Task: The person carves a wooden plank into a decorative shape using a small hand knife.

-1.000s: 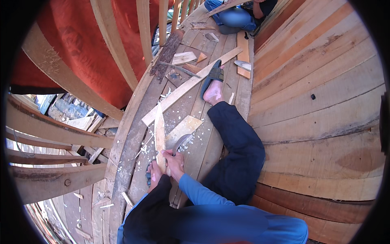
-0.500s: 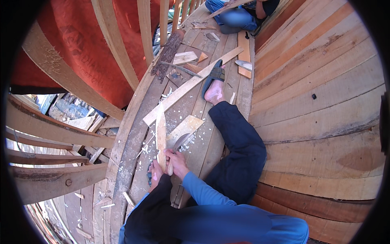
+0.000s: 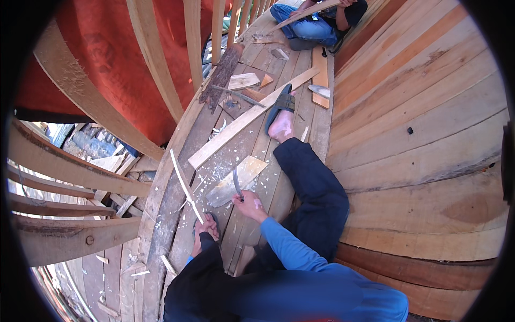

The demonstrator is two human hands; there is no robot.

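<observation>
My left hand [image 3: 207,228] is closed round the lower end of a narrow wooden strip [image 3: 184,181], which points up and away to the left with its thin edge toward me. In my right hand [image 3: 250,205] is a knife with a curved blade [image 3: 236,181]; its handle is mostly hidden in the fist. The blade stands up, apart from the strip. Behind it a short piece of board [image 3: 248,173] lies on the plank floor [image 3: 272,185], with pale shavings scattered around.
A long plank [image 3: 241,126] lies slantwise near my sandalled foot [image 3: 280,121]. Beyond are a bark-covered log [image 3: 222,74] and wood offcuts [image 3: 244,80]. Curved ribs [image 3: 155,59] rise at left, a planked wall [image 3: 413,161] at right. Another person [image 3: 316,24] sits at the far end holding wood.
The knife has moved away from the strip to the right, and my hands are farther apart. The strip has turned edge-on and tilted left.
</observation>
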